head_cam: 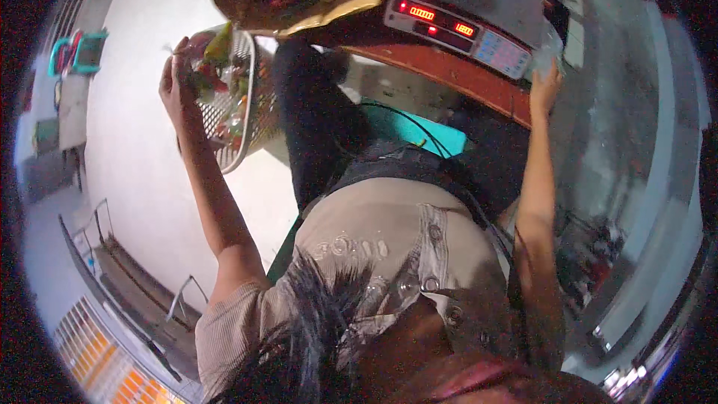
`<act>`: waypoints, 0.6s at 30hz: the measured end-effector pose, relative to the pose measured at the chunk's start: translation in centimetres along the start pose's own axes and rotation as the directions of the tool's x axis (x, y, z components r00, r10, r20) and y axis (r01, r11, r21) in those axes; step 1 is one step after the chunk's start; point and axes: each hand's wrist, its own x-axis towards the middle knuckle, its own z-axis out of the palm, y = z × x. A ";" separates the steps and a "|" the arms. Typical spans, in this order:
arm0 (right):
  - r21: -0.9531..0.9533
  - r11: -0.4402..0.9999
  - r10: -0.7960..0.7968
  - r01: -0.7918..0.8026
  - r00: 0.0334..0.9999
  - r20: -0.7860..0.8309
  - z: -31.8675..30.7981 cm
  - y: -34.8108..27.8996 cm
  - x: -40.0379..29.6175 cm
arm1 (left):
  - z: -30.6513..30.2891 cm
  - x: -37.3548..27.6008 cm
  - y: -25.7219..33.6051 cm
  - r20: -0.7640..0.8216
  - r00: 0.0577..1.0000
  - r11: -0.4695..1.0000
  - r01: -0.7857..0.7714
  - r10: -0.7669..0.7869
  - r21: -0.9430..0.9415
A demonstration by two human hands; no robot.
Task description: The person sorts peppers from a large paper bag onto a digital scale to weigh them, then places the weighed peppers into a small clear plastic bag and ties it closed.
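My left hand point(175, 76) is raised at the left, pinching the top of a clear plastic bag point(210, 62) with red and green produce inside, perhaps chillies. The bag hangs above a pale plastic basket point(249, 95) with perforated walls, where several similar bags lie. At the right, my right hand point(547, 87) grips thin translucent plastic point(547, 50), probably bags, beside the corner of a digital scale point(432, 28). The scale's red digits are lit, and its keypad point(499, 56) faces me.
A large yellow-rimmed container point(331, 17) of dark red and green produce stands beside the scale. Beneath the scale runs a reddish-brown wooden edge point(449, 73). A turquoise box-like object point(415, 126) lies below. Farther left are a teal plastic stool point(90, 51) and a dark bench point(146, 275).
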 end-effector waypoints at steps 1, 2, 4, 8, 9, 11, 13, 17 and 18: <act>-0.002 1.000 -0.019 0.019 1.000 -0.015 1.0 1.1 0.1 | -2.3 1.2 -3.2 -0.079 0.997 0.997 -0.018 0.023 0.068; -0.041 0.999 0.034 -0.033 0.999 0.041 1.8 2.7 0.2 | -4.5 2.3 -7.0 -0.144 0.990 0.993 0.010 0.007 0.116; -0.149 0.979 0.157 -0.136 0.978 0.137 2.9 5.7 0.3 | -7.2 3.7 -14.8 -0.232 0.973 0.980 0.058 -0.012 0.193; -0.099 0.995 0.014 0.000 0.991 0.136 3.0 5.7 1.2 | -12.0 0.8 -25.6 -0.259 0.960 0.784 0.243 -0.108 0.572; -0.114 0.993 0.030 -0.013 0.989 0.143 2.8 5.3 1.3 | -12.2 0.2 -27.7 -0.233 0.949 0.742 0.311 -0.211 0.594; -0.148 0.988 0.077 -0.055 0.985 0.154 2.0 4.6 1.2 | -11.6 -0.7 -30.6 -0.246 0.947 0.659 0.319 -0.205 0.681; -0.157 0.980 0.141 -0.122 0.984 0.113 1.9 5.2 2.0 | -10.7 -0.9 -32.9 -0.199 0.978 0.535 0.205 -0.069 0.820; -0.162 0.982 0.122 -0.094 0.978 0.170 0.8 3.9 2.2 | -10.0 -0.5 -36.9 -0.372 0.904 0.566 0.423 -0.211 0.708; -0.171 0.984 0.069 -0.048 0.990 0.123 0.3 3.9 2.1 | -9.3 0.1 -37.5 -0.397 0.892 0.539 0.448 -0.215 0.714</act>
